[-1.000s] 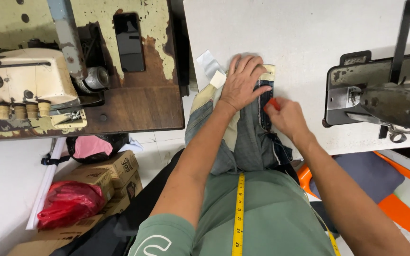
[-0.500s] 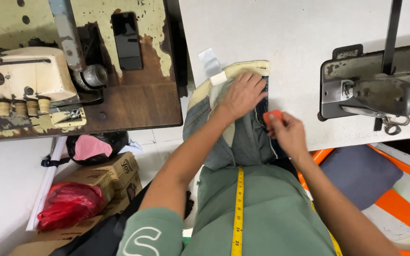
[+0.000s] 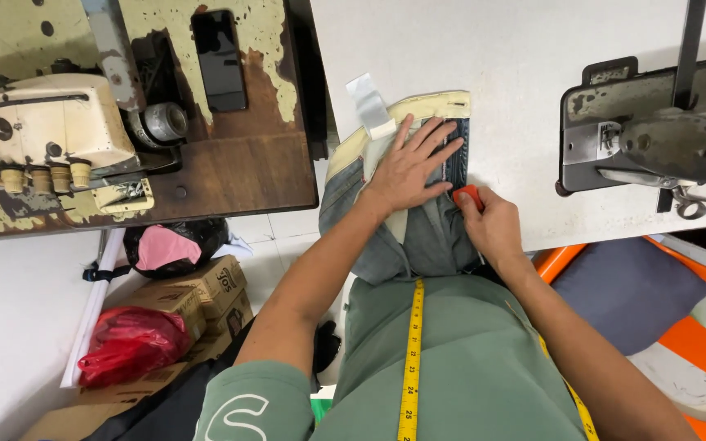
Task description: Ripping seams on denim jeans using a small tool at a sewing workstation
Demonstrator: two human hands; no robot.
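Now | left hand (image 3: pixel 413 167) flat on jeans (image 3: pixel 418 237) | right hand (image 3: pixel 492 229) pinches orange tool (image 3: pixel 469 194)

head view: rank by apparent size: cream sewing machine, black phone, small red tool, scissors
1. cream sewing machine
2. black phone
3. scissors
4. small red tool, mostly hidden in the right hand, so its rank is unsure.

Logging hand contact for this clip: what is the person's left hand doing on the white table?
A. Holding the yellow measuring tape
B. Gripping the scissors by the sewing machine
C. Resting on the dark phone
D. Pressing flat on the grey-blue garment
D: the left hand lies spread, palm down, on the folded garment, while the right hand pinches a small red-orange object beside it.
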